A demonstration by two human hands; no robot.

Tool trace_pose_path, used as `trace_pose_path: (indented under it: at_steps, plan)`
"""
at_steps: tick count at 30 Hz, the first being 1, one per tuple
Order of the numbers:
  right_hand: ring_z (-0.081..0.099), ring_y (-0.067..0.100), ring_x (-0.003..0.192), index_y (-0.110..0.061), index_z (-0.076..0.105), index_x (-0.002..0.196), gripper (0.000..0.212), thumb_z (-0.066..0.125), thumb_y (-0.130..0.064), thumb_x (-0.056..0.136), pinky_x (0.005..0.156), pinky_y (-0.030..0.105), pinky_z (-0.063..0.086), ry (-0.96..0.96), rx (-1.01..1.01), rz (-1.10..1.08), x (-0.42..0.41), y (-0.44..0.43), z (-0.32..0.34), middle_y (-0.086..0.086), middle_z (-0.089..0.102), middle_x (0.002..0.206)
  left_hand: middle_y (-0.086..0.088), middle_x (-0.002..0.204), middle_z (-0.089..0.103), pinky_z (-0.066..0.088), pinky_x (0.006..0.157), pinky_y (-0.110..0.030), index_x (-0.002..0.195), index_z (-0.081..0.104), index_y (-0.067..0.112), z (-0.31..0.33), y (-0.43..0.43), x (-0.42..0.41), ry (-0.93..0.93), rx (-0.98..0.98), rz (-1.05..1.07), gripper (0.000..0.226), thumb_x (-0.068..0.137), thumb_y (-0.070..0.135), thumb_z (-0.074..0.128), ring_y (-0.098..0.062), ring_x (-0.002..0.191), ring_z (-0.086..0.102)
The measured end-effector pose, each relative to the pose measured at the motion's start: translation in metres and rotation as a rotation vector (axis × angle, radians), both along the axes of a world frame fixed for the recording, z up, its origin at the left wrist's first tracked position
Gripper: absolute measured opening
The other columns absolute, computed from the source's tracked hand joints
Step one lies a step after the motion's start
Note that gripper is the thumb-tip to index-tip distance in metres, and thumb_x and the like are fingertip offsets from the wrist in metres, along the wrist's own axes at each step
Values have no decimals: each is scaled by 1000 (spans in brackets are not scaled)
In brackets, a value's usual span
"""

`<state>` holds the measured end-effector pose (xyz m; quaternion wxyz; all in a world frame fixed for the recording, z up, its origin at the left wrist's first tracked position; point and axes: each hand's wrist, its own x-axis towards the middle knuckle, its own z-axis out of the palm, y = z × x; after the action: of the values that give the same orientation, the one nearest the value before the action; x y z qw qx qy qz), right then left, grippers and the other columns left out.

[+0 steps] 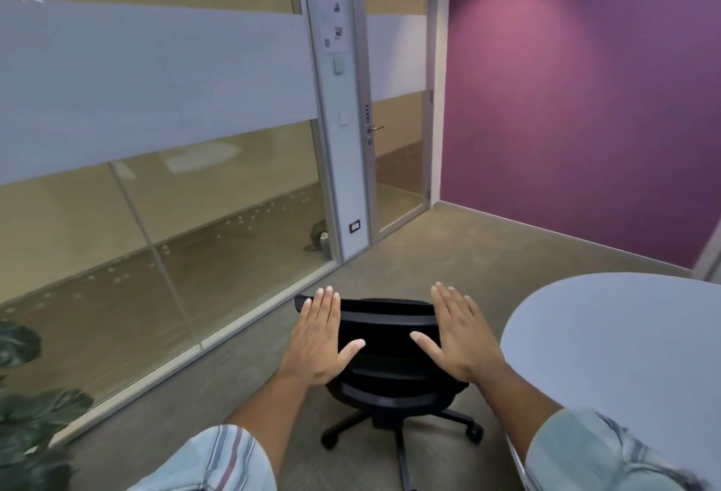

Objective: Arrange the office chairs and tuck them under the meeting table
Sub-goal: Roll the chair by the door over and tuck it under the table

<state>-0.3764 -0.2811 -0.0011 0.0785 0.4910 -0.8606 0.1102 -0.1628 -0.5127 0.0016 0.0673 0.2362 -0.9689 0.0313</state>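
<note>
A black office chair (386,338) on a wheeled star base stands on the carpet just in front of me, seen from behind and above. My left hand (320,338) is spread flat over the left end of its backrest, fingers straight, thumb out. My right hand (460,334) is spread the same way over the right end. Neither hand curls around anything; whether the palms touch the backrest cannot be told. The rounded end of the pale grey meeting table (624,342) lies to the right of the chair, close to my right forearm.
A glass partition (156,217) with a frosted band runs along the left. A glass door (398,120) stands in the far corner beside a purple wall (585,100). A leafy plant (27,393) sits at the lower left. Carpet (448,264) stretches beyond the chair.
</note>
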Motion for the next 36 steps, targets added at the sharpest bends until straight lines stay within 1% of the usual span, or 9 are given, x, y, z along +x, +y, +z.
trace_pose_path:
  at_steps: [7,9,11,14,17,20,24,29,36]
  plan:
    - [7,31,166,-9,0,171,118,4,-96,91,136,48,1,-61,185,128,-52,-53,-27,15,9,181,-15,179,-16,-14,130,-40,168,-16,8,-15,-37,-46,-189,52,38,106,103,76,33,-27,165,-17]
    - [31,34,158,-8,10,171,121,4,-97,89,134,51,17,-41,223,142,-61,-61,-30,17,33,173,-13,180,-11,-11,131,-40,169,-12,9,-18,-44,-51,-198,110,36,107,102,81,30,-26,166,-12]
    - [56,34,135,-9,28,167,123,3,-99,86,119,51,40,-22,246,147,-71,-67,-30,14,59,151,-8,181,-4,-7,134,-42,171,-6,11,-18,-51,-54,-193,159,8,109,98,88,20,-24,167,-6]
    - [67,31,108,-15,58,138,117,5,-104,83,96,50,52,-12,200,172,-82,-72,-31,8,70,120,-6,181,13,-2,136,-42,173,8,14,-15,-65,-55,-176,196,-14,112,93,93,6,-21,167,6]
    - [65,29,89,-21,60,102,101,6,-105,83,86,50,53,5,131,193,-87,-71,-36,4,67,98,-5,175,34,4,136,-43,170,26,18,-13,-81,-62,-156,190,18,99,99,83,8,-21,163,23]
    - [52,24,71,-23,51,86,89,12,-104,85,75,45,46,17,52,168,-87,-66,-44,2,64,85,-1,156,57,19,133,-46,159,48,22,-14,-91,-72,-152,140,-15,82,106,75,16,-19,146,47]
    - [41,22,64,-23,46,78,85,19,-104,86,70,43,40,21,10,145,-92,-63,-46,-1,58,75,5,131,71,36,122,-47,143,62,27,-13,-100,-84,-159,120,-59,79,105,75,13,-15,120,62]
    - [41,20,56,-23,44,69,83,26,-102,87,64,39,37,47,-45,141,-101,-62,-51,-8,42,63,9,113,73,43,114,-41,129,69,29,-23,-105,-92,-106,83,-109,83,102,79,7,-15,108,66]
    - [50,23,57,-21,45,69,86,25,-103,86,66,41,44,10,-36,85,-75,-68,-48,-2,56,64,13,106,75,53,89,-42,125,72,31,-31,-135,-90,-42,72,-166,82,103,79,8,-14,96,68]
